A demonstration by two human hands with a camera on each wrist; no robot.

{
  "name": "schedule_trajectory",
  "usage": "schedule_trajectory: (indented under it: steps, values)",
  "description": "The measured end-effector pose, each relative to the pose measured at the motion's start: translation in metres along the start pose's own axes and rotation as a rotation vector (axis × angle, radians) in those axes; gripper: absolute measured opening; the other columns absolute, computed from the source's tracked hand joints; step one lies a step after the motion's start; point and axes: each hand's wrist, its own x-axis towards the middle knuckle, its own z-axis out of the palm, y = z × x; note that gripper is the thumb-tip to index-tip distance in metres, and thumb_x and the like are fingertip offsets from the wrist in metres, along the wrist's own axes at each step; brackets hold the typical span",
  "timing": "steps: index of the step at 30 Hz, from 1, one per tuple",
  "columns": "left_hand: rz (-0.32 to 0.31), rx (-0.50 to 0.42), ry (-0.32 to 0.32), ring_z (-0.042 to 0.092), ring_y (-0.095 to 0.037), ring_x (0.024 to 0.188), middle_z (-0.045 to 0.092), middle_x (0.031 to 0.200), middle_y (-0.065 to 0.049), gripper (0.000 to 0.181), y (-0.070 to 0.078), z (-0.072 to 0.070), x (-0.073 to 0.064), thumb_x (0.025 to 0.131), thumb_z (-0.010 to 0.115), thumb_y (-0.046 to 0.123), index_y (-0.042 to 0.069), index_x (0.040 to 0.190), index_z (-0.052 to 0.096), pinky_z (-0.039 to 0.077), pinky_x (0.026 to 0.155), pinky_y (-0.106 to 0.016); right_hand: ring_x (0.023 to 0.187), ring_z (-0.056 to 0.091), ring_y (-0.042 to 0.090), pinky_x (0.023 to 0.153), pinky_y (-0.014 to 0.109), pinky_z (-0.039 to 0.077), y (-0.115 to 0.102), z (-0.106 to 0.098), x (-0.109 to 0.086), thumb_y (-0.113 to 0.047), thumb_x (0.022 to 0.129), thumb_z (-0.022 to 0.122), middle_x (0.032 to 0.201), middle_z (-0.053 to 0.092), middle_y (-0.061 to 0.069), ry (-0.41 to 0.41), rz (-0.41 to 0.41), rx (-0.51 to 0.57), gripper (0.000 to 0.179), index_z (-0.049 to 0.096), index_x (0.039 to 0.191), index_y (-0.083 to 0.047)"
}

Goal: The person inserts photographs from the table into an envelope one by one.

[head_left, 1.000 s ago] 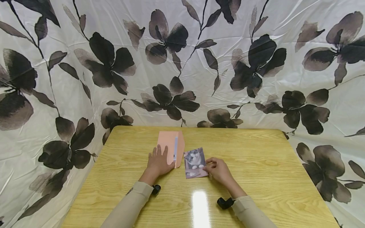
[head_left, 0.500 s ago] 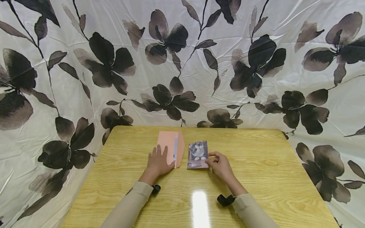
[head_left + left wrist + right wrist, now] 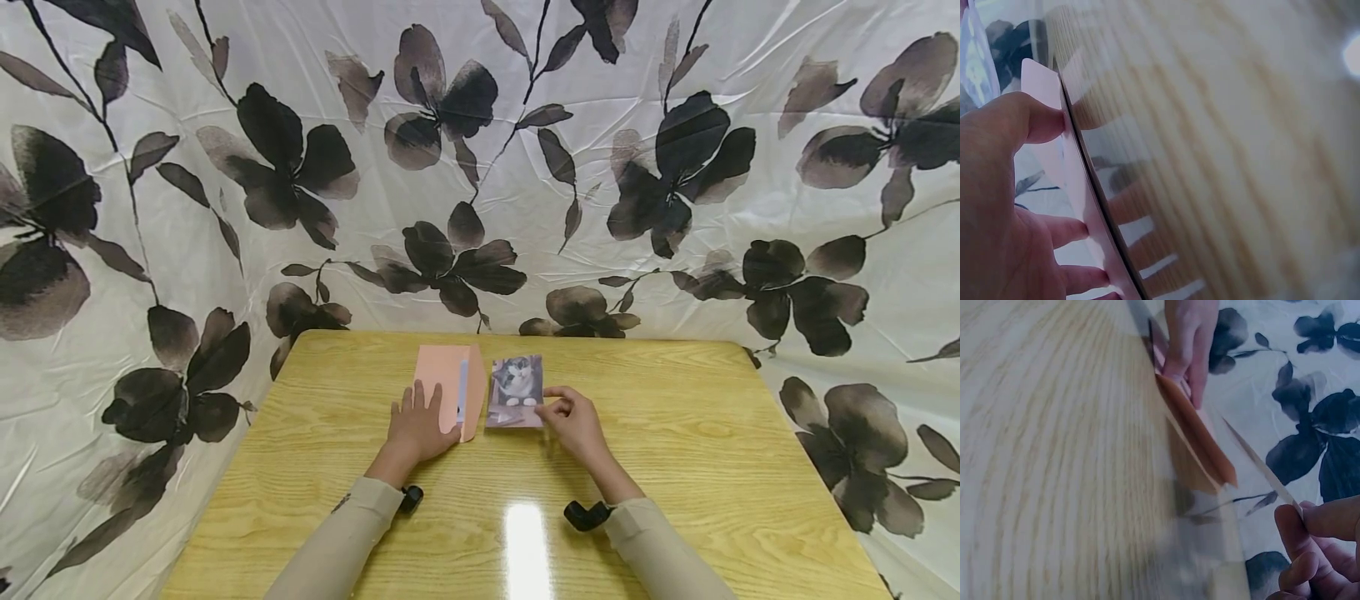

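A pink envelope (image 3: 442,365) lies on the table, its flap (image 3: 477,392) unfolded to the right and a pale bluish strip showing along the opening. My left hand (image 3: 415,429) rests on its near part with fingers spread and straight; the left wrist view has the thumb and fingertips against the envelope (image 3: 1041,84). Just right of the flap, my right hand (image 3: 577,423) pinches a cat photo (image 3: 516,390) by its right edge, between thumb and fingers. In the right wrist view the photo (image 3: 1261,464) appears edge-on, raised above the table, near the flap's upturned edge (image 3: 1200,431).
The yellow wood-grain table (image 3: 675,450) is glossy, with a bright light reflection (image 3: 528,550) near its front. A white floral cloth (image 3: 480,167) hangs behind it and down both sides. Black wrist cameras (image 3: 587,516) sit on both sleeves.
The right hand has moved the cat photo away from the person and turned it nearly straight; it first shifted right, then back left toward the flap. The left hand and envelope stay put.
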Motion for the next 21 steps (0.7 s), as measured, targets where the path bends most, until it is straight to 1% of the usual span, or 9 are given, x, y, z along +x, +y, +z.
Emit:
schedule_trajectory:
  steps: [4,9,13,16,21]
  values:
    - [0.002,-0.005,-0.003,0.019,-0.053,0.160,0.016,0.173,-0.035,0.092,0.000,-0.001,0.000,0.103,0.059,0.056,0.006,0.171,0.025,0.022,0.124,-0.072,0.067,0.062,0.025,0.062,0.027,0.047,-0.003,0.003,0.004,-0.011,0.099,0.079,0.080,0.074,0.014,0.003,-0.013,0.003,0.030,0.073,0.126,-0.001]
    - [0.008,-0.007,0.002,0.019,-0.053,0.160,0.016,0.173,-0.035,0.092,0.000,-0.001,0.000,0.103,0.059,0.056,0.006,0.171,0.025,0.022,0.124,-0.072,0.067,0.060,0.018,0.063,0.026,0.046,-0.007,0.006,0.008,-0.010,0.098,0.079,0.081,0.074,0.012,0.021,-0.024,0.008,0.030,0.073,0.127,-0.002]
    - [0.006,-0.002,0.002,0.019,-0.053,0.160,0.016,0.173,-0.035,0.092,0.000,0.000,0.001,0.102,0.059,0.057,0.006,0.171,0.025,0.022,0.124,-0.071,0.067,0.059,0.014,0.063,0.024,0.046,-0.008,0.008,0.010,-0.009,0.098,0.079,0.081,0.075,0.012,0.034,-0.044,0.038,0.031,0.073,0.127,0.000]
    - [0.002,-0.004,-0.003,0.019,-0.053,0.160,0.015,0.173,-0.035,0.092,0.000,0.000,0.001,0.102,0.059,0.057,0.006,0.172,0.025,0.022,0.124,-0.071,0.067,0.059,0.011,0.064,0.024,0.047,-0.009,0.010,0.011,-0.009,0.098,0.079,0.082,0.075,0.012,0.046,-0.062,0.065,0.032,0.073,0.127,0.001]
    - [-0.002,-0.009,-0.006,0.019,-0.053,0.160,0.015,0.173,-0.035,0.092,-0.001,0.000,0.001,0.102,0.060,0.056,0.006,0.171,0.025,0.021,0.124,-0.072,0.070,0.062,0.012,0.066,0.024,0.049,-0.011,0.013,0.013,-0.009,0.098,0.079,0.082,0.076,0.012,0.056,-0.077,0.078,0.032,0.073,0.127,0.001]
